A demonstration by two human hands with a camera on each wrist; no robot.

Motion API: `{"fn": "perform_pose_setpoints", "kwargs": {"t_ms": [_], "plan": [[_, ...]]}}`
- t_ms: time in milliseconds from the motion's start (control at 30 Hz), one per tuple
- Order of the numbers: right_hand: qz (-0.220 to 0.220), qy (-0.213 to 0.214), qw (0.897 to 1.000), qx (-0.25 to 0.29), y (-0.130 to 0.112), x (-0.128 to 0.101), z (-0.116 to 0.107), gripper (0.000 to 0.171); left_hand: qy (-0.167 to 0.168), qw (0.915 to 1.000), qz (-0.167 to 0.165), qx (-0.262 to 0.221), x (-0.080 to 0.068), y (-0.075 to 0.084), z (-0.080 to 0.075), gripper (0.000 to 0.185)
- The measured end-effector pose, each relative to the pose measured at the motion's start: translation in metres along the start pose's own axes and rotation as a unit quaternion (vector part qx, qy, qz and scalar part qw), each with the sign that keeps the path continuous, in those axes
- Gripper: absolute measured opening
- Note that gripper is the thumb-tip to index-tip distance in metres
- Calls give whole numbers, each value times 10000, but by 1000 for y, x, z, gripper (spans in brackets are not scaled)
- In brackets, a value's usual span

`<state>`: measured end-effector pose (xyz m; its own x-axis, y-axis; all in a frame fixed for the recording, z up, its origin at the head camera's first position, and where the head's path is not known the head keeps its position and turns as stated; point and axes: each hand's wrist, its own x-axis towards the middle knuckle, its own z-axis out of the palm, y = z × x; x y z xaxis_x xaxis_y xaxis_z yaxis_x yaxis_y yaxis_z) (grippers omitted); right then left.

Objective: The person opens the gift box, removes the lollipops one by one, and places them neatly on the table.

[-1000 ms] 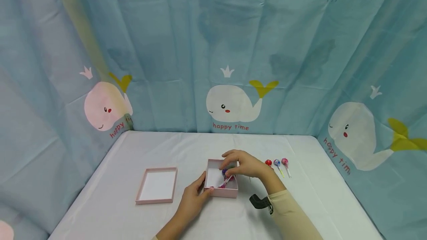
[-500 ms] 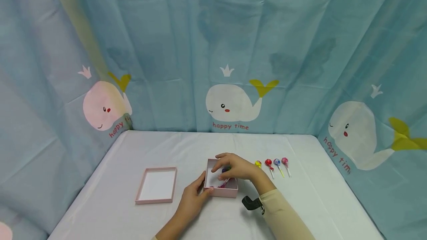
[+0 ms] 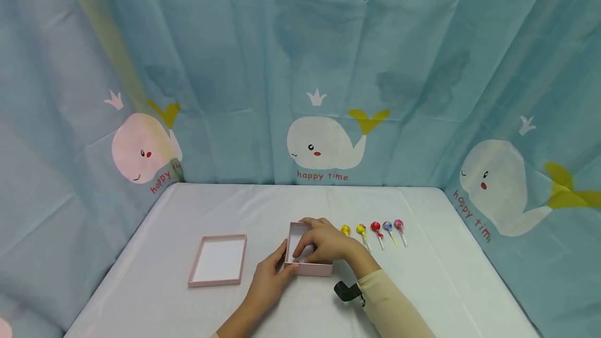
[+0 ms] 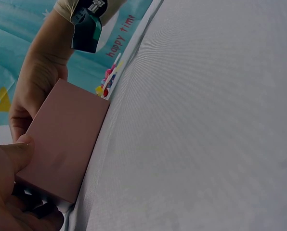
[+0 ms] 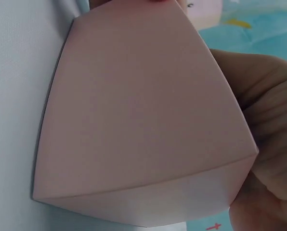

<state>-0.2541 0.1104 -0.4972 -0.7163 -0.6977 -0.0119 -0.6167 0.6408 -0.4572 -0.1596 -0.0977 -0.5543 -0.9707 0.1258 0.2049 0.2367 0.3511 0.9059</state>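
An uncovered pink box [image 3: 313, 269] stands on the table. At its front left corner my left hand [image 3: 271, 278] grips it, the thumb [image 4: 17, 155] against the front wall in the left wrist view. My right hand [image 3: 326, 243] reaches over the right side with its fingers bent down into the box. The fingertips are partly hidden by the front wall, so whether they pinch anything does not show. The right wrist view shows mostly the box's outer wall [image 5: 138, 106] and part of the right hand [image 5: 273, 130].
Right of the box lie several wrapped lollipops in a row: two yellow ones, the nearer [image 3: 345, 230] partly behind my right hand, then a red [image 3: 376, 227], a blue [image 3: 387, 226] and a pink one [image 3: 399, 224]. A shallow pink lid [image 3: 218, 260] lies to the left.
My right hand has shifted left and lower into the box, covering the lollipops seen inside earlier. Two yellow lollipops on the table have come into sight. The left hand keeps its grip.
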Motion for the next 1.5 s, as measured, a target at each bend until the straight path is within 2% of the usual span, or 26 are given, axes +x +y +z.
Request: {"fn": "perform_pose_setpoints", "kwargs": {"t_ms": [300,567,700,900,1033,1133,1267,1333,1400,1500], "plan": [[-217,49,9970,-747,-5,6,3,26,45,9999,-154,19,0,4,-4,79],[-249,562,9900,-1272,-11,13,15,10,78,9998,-191,52,0,3,-8,81],[-78,670,9909,-1162,-12,13,18,9,116,9998,-176,34,0,1,-7,81],[61,403,9990,-205,-9,10,8,19,53,9998,-205,19,-1,0,-3,79],[-409,393,9984,-72,-3,12,4,19,42,9997,-244,-41,-2,0,0,77],[-869,738,9934,-142,4,12,5,19,19,9998,-212,-20,-1,0,1,76],[-1416,1209,9825,57,10,12,8,19,-27,9998,-180,18,0,0,1,78],[-1533,1115,9818,93,11,13,8,18,-16,9998,-162,63,1,1,0,78],[-1499,802,9854,11,10,14,8,17,-11,9998,-191,63,1,2,-1,78],[-1342,263,9896,-443,5,16,9,16,-34,9997,-237,43,1,3,-1,77]]}}
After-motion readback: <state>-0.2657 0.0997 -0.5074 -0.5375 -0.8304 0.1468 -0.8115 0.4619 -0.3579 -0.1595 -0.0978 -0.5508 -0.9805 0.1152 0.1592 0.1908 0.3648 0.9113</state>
